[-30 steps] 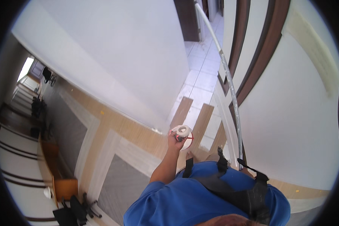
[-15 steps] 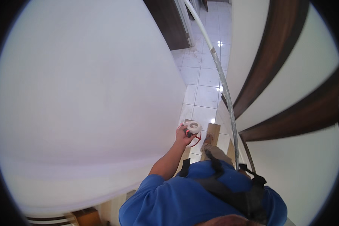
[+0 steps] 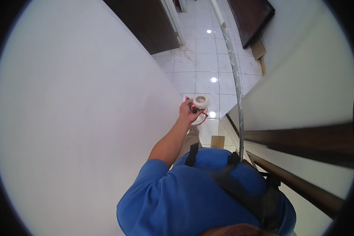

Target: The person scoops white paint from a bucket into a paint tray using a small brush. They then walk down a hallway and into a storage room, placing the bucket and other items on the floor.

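Compared with a second ago, the left hand (image 3: 188,109) sits higher in the view, the desk and chairs have gone, and the pale wall (image 3: 67,118) fills more of the left side. Its grip is closed around a small bundle: a cream roll of tape (image 3: 201,106) at the fingers, a dark tool with red trim (image 3: 194,109) beside it, and a red-edged round thing (image 3: 203,120) just below (too partly hidden to name). That bundle hangs above the white tile floor (image 3: 205,61). As for the right hand, it is out of sight, so I cannot tell its grip; a long paint-spattered pole (image 3: 234,70) runs up from that side of the body. My judgement is that carrying is the step in hand; the next move seems to call for keeping the pole off the walls.
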A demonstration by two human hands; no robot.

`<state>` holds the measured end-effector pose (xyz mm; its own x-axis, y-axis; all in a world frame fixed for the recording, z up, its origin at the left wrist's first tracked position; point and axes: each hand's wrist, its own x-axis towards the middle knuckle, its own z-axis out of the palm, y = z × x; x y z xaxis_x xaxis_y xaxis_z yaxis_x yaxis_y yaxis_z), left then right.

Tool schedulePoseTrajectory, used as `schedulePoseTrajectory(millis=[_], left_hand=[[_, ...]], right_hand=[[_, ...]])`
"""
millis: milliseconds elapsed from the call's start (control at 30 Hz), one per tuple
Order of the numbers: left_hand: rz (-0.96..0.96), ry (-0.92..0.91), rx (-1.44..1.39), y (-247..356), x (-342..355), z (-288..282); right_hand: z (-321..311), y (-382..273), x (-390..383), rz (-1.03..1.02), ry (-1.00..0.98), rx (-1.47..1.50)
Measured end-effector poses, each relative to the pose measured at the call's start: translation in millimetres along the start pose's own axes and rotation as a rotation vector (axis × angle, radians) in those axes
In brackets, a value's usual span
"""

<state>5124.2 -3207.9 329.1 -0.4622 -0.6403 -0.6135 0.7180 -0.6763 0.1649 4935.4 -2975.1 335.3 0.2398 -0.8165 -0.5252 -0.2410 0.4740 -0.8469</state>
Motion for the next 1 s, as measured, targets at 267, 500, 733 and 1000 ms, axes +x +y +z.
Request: schedulePoseTrajectory(millis=[267,500,733,1000], left_hand=[[-0.096,0.063,0.065,80.4,139.7,114.5],[-0.068,0.101,0.047,154.0,245.2,193.4],[-0.005,0.252,-0.134,272.3,379.1,243.7],[-0.002,0.16,-0.167,324.8,498.7,379.1]], right_hand=[[-82.7,-84.2,117.7,0.034,0.145,0.099],[-136.9,-138.6,195.8,0.074,0.296,0.219],[-215.8,-180.2,325.9,0.084,0.376,0.315],[-368.1,-249.7,418.9,0.08,0.384,0.367]])
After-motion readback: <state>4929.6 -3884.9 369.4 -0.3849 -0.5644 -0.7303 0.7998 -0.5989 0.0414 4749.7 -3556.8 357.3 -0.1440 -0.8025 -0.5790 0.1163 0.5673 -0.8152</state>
